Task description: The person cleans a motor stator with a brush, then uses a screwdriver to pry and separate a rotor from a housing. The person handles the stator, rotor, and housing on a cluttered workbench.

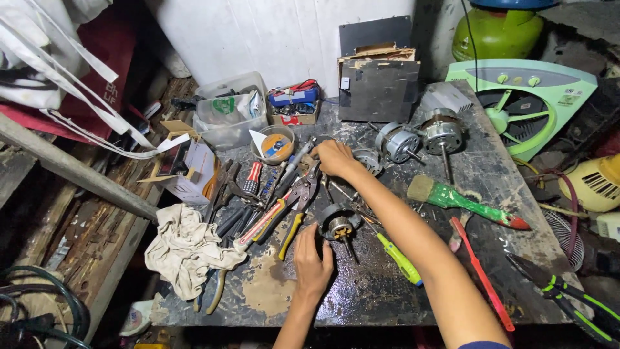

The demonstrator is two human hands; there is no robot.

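The small motor assembly [338, 226], a dark round housing with a brass-coloured hub and a thin shaft pointing toward the front edge, lies near the middle of the workbench [387, 291], somewhat toward its front edge. Judged by its metal build, it should be dense for its size, rigid and unyielding; the bench surface looks glossy and oily, so the housing may be slippery. The round outer rim offers the soundest grip; the slender shaft is better left alone, being the part most likely to bend

The left hand [312, 262] rests palm down at the front side of the motor assembly, fingers curled loosely, thumb and forefinger touching its rim; it steadies rather than lifts. The right hand [334, 157] reaches farther toward the back edge, forearm stretched diagonally across the bench, fingers closed down over something among the pliers [290, 200] and screwdrivers; what it pinches cannot be told. A green-handled screwdriver [399, 258] lies just beside the right forearm
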